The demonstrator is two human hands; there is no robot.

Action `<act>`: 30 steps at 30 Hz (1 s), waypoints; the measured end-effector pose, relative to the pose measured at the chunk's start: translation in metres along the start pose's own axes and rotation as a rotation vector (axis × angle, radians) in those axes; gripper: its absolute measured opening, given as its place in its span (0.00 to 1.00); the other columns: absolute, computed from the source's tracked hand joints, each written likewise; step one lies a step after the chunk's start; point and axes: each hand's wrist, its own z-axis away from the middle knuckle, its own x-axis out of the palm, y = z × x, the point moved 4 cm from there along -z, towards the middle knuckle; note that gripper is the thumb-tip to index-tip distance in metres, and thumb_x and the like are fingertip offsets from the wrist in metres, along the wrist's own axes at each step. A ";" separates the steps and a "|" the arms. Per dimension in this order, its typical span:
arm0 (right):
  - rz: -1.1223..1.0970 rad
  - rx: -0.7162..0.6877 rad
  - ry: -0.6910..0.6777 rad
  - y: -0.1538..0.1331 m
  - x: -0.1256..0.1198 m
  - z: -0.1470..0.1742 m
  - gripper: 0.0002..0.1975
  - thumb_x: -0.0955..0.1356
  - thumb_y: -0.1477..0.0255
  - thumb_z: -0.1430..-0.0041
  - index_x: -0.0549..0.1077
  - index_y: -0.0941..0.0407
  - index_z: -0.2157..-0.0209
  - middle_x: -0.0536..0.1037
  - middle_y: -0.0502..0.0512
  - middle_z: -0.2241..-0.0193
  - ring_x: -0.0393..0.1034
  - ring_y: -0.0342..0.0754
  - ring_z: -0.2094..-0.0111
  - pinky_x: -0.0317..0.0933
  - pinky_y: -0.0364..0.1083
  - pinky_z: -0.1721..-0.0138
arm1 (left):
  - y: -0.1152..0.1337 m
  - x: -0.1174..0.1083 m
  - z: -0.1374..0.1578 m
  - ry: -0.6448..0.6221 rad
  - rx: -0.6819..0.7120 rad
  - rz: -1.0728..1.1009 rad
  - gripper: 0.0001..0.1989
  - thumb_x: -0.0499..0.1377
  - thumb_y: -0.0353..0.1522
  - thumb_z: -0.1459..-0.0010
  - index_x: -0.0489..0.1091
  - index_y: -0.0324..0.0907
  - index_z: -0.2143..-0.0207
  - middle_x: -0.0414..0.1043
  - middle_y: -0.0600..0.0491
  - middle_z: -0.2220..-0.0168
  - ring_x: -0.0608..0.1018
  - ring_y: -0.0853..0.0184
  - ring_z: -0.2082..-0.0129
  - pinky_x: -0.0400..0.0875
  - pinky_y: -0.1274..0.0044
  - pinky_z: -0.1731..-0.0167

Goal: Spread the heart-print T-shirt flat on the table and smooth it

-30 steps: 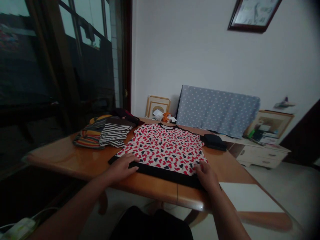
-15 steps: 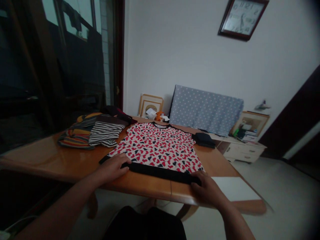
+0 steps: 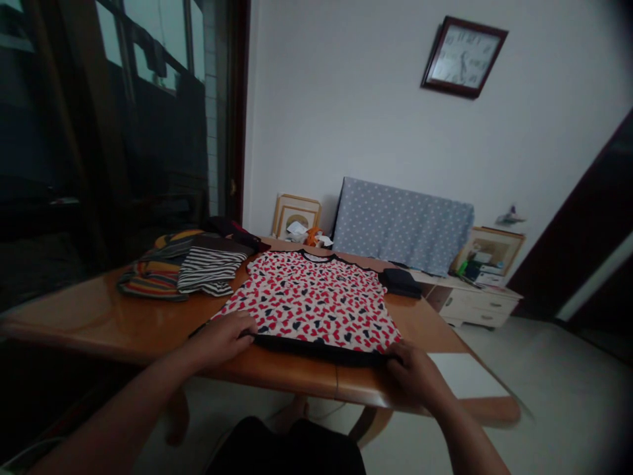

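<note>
A heart-patterned shirt in pink, red and black lies spread on the wooden table, its neckline at the far side. Its black hem band runs along the near edge. My left hand is closed on the hem toward the left, fingers curled over the band. At the right corner, my right hand grips the same hem between thumb and fingers. The band between the two hands looks stretched straight and slightly raised. Part of the hem under each hand is hidden.
Left of the shirt lie a striped black-and-white garment and a multicoloured striped one. A folded dark cloth sits at its right. A white sheet rests near the table's right corner. Behind stands a panel under a dotted cloth.
The hem band has tilted, showing less of its black face, and both hands now hold it by the edge. The view has tipped up slightly.
</note>
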 end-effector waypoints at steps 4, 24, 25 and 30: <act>0.015 0.029 -0.089 0.003 -0.006 0.012 0.10 0.63 0.73 0.45 0.76 0.53 0.66 0.77 0.54 0.63 0.70 0.50 0.60 0.60 0.46 0.57 | 0.014 -0.003 0.007 -0.158 -0.006 0.065 0.07 0.55 0.34 0.40 0.73 0.44 0.65 0.73 0.52 0.62 0.73 0.64 0.61 0.65 0.76 0.60; -0.319 0.077 -0.228 -0.015 -0.015 0.015 0.21 0.64 0.50 0.38 0.78 0.52 0.68 0.81 0.54 0.69 0.73 0.51 0.67 0.63 0.45 0.65 | 0.019 -0.007 0.008 -0.378 -0.155 0.328 0.20 0.57 0.49 0.40 0.75 0.42 0.66 0.73 0.54 0.68 0.72 0.66 0.68 0.63 0.78 0.70; -0.316 0.057 -0.251 -0.018 -0.012 0.011 0.22 0.63 0.50 0.37 0.77 0.53 0.68 0.81 0.54 0.68 0.73 0.51 0.67 0.63 0.45 0.65 | 0.019 -0.008 0.006 -0.370 -0.151 0.344 0.19 0.57 0.49 0.41 0.75 0.42 0.67 0.72 0.54 0.69 0.71 0.66 0.69 0.63 0.77 0.70; -0.259 0.016 -0.338 -0.029 0.002 -0.014 0.17 0.67 0.53 0.39 0.76 0.52 0.69 0.81 0.53 0.70 0.72 0.50 0.69 0.61 0.45 0.67 | 0.015 -0.011 -0.001 -0.418 -0.157 0.372 0.19 0.58 0.49 0.41 0.73 0.43 0.68 0.69 0.56 0.72 0.68 0.68 0.72 0.62 0.78 0.71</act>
